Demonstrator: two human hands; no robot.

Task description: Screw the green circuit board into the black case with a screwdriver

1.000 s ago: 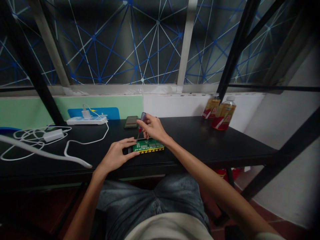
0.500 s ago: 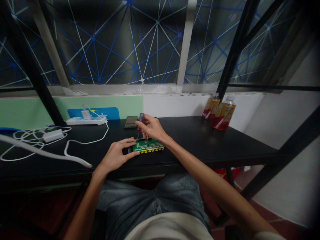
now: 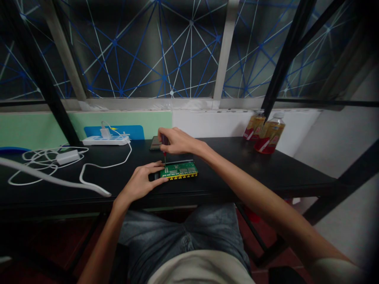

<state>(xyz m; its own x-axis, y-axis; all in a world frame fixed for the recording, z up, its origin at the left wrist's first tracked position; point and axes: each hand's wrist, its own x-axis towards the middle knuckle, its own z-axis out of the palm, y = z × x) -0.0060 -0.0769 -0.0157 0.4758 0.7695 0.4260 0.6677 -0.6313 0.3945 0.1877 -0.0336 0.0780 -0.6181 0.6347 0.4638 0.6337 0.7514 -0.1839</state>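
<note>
A green circuit board (image 3: 182,169) with a yellow row of connectors along its near edge lies on the black table. My left hand (image 3: 139,179) holds its left end, thumb at the near edge and fingers at the far edge. A dark block shows between that thumb and the fingers. In my right hand (image 3: 179,141) is a screwdriver (image 3: 164,154), held upright with the fingers wrapped over its handle. Its shaft points down at the board's far left corner; whether the tip sits in a screw is too small to tell.
Behind my right hand lies a phone (image 3: 155,143), partly covered. At the left are a white power strip (image 3: 108,141), a charger (image 3: 67,157) and looped white cables. Two drink bottles (image 3: 270,134) stand at the back right, near a black metal post.
My right hand has shifted from a fingertip hold beside the screwdriver to a grip over the top of its handle. The screwdriver stands more upright. The view has moved slightly.
</note>
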